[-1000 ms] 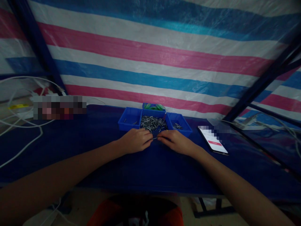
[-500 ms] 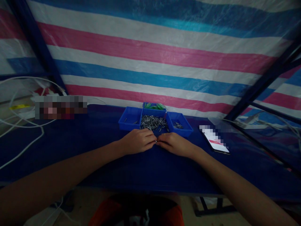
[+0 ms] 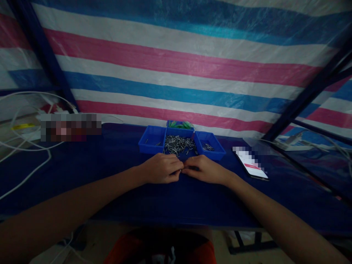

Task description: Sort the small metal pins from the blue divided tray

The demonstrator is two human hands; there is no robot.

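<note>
- Pinching a small bright piece (image 3: 180, 171) in the left hand (image 3: 161, 168); cannot tell its long axis.
- Meeting it with the curled right hand (image 3: 206, 169); cannot tell if gripping.
- Facing heaped metal pins (image 3: 178, 143) just beyond both hands.

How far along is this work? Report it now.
Likely done: the few metal pins in the left bin and right bin, if those take finished ones. In hand: a small piece, mostly hidden, where left hand and right hand meet. Apparently left: the large central pile of pins.
</note>
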